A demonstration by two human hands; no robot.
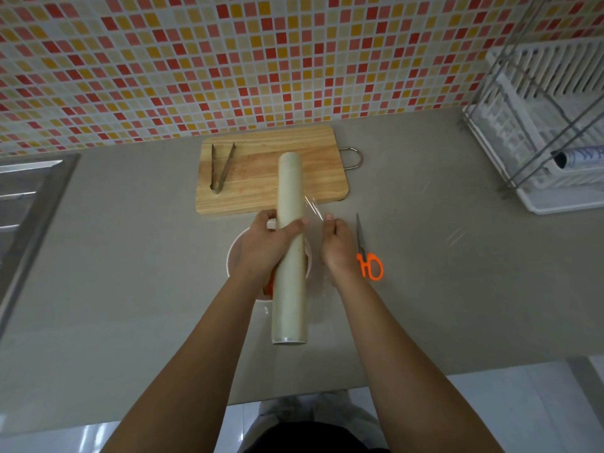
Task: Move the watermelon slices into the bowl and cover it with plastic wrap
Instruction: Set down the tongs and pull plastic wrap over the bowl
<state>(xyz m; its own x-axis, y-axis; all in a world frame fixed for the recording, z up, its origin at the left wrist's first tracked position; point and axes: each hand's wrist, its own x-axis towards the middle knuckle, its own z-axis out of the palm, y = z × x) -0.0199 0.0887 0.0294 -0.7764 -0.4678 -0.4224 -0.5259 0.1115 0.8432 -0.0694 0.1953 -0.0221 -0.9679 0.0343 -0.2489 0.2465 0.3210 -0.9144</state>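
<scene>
A long pale roll of plastic wrap is held lengthwise above the white bowl, which is mostly hidden under it. My left hand grips the roll around its middle. My right hand pinches the loose clear edge of the wrap just to the right of the roll. A bit of red watermelon shows in the bowl beside my left wrist.
A wooden cutting board with metal tongs lies behind the bowl. Orange-handled scissors lie right of my right hand. A dish rack stands at the far right, a sink at the left. The counter edge runs close to me.
</scene>
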